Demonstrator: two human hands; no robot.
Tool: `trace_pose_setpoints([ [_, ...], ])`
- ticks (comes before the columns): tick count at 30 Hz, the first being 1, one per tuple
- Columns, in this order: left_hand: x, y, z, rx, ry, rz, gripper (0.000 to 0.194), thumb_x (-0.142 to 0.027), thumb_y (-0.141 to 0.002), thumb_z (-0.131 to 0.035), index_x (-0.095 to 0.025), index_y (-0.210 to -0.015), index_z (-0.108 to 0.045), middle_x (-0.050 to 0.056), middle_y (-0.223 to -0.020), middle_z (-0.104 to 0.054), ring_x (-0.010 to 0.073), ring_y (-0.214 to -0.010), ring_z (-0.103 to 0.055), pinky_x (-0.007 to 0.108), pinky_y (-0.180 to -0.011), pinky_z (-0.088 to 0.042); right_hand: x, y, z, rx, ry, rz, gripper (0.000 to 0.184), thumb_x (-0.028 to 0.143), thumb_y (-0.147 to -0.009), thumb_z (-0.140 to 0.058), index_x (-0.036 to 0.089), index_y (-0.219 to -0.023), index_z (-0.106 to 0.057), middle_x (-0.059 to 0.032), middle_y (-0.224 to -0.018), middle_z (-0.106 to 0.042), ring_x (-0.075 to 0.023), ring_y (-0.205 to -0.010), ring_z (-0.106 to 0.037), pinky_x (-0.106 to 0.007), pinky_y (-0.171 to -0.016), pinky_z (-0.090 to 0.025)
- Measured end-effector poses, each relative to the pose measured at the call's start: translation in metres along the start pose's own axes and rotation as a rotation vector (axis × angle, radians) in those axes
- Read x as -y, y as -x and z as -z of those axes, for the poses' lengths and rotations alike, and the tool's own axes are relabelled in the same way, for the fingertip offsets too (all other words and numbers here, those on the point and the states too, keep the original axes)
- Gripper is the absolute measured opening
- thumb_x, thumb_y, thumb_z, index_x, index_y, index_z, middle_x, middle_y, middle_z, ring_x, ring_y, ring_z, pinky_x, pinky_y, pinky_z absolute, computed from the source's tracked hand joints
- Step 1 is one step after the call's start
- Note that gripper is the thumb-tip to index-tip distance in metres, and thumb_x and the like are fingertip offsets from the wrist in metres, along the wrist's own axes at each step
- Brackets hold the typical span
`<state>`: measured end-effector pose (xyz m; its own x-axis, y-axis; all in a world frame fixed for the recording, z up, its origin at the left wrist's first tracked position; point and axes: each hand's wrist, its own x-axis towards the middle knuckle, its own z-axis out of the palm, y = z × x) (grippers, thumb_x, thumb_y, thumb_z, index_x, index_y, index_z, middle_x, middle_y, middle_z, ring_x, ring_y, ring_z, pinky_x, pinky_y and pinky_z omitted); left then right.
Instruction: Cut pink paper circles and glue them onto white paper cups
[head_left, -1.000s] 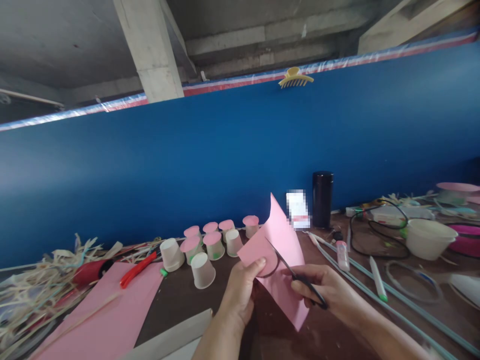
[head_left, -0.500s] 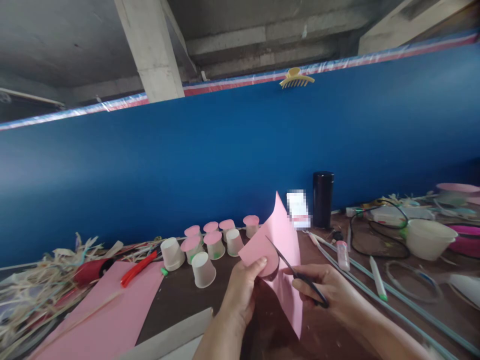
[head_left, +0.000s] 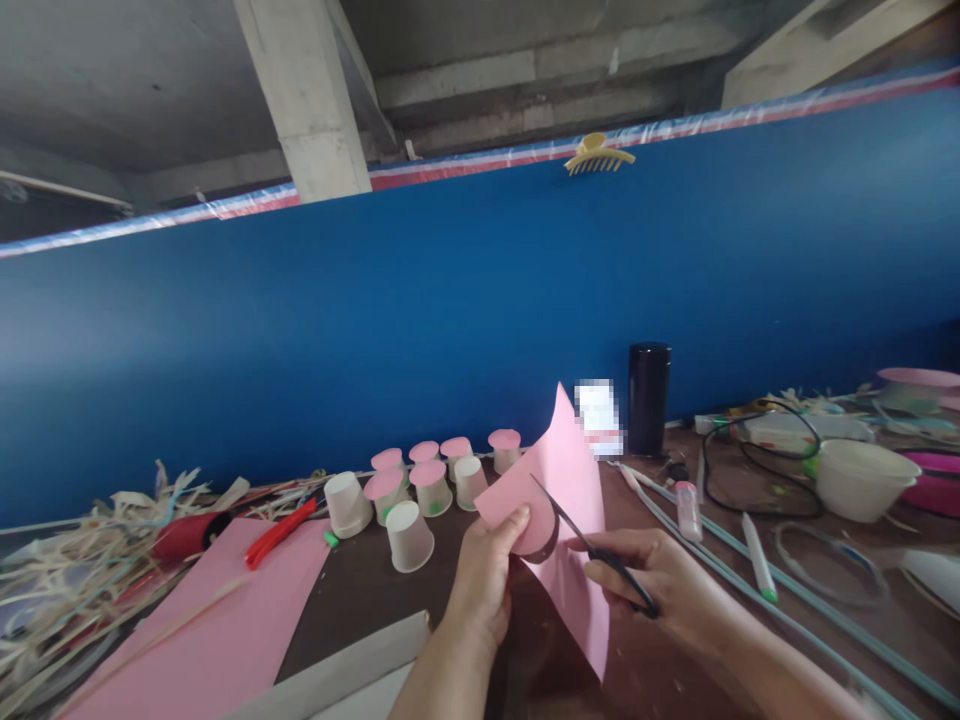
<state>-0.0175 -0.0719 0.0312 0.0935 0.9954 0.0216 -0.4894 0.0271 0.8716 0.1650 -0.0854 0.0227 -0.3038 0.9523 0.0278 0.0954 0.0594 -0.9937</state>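
Observation:
My left hand pinches a sheet of pink paper between thumb and fingers, with a rounded edge cut beside the thumb. Black-handled scissors are in my right hand, its fingers through and around the handles. Their blades lie at the paper along the curved cut. Behind the hands stand several upturned white paper cups, some bare like the front cup, others topped with pink paper discs. Part of the pink sheet curls upright and hangs down between both hands.
Another pink sheet lies at left under a red tool, beside a heap of paper strips. A black bottle, a white tub, a marker and pale blue tubes lie or stand at right.
Both hands keep their grips on the paper and scissors, almost unmoved. The view has shifted slightly; the paper's cut piece is tilted a little differently.

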Motion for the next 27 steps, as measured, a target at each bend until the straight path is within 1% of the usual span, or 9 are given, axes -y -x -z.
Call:
trace_pose_setpoints([
  [10, -0.0020, -0.0014, 0.0048, -0.036, -0.084, -0.048, 0.048, -0.034, -0.075, -0.068, -0.009, -0.115, -0.061, 0.015, -0.106, -0.067, 0.0277, -0.097, -0.063, 0.038, -0.087, -0.047, -0.0015, -0.0002, 0.0009, 0.013, 0.021, 0.001, 0.049, 0.045, -0.075, -0.067, 0.010, -0.110, -0.068, 0.0035, -0.053, -0.048, -0.0061, -0.048, -0.036, -0.021, -0.044, -0.027],
  [16, -0.0014, -0.0025, 0.0066, -0.043, -0.149, -0.055, 0.043, -0.036, -0.074, -0.069, -0.009, -0.108, -0.064, 0.015, -0.107, -0.067, 0.0285, -0.101, -0.061, 0.038, -0.090, -0.045, -0.0016, -0.0011, -0.0013, -0.011, 0.022, -0.007, 0.050, 0.046, -0.076, -0.065, 0.010, -0.111, -0.067, 0.0031, -0.053, -0.048, -0.0059, -0.047, -0.037, -0.021, -0.045, -0.028],
  [27, -0.0021, -0.0017, 0.0073, -0.073, -0.190, -0.086, 0.040, -0.036, -0.074, -0.068, -0.010, -0.104, -0.065, 0.013, -0.103, -0.069, 0.0282, -0.097, -0.062, 0.037, -0.086, -0.047, 0.0034, 0.0007, -0.0018, -0.041, 0.014, -0.049, 0.055, 0.048, -0.071, -0.069, 0.009, -0.109, -0.068, 0.0031, -0.051, -0.050, -0.0062, -0.045, -0.038, -0.021, -0.044, -0.030],
])
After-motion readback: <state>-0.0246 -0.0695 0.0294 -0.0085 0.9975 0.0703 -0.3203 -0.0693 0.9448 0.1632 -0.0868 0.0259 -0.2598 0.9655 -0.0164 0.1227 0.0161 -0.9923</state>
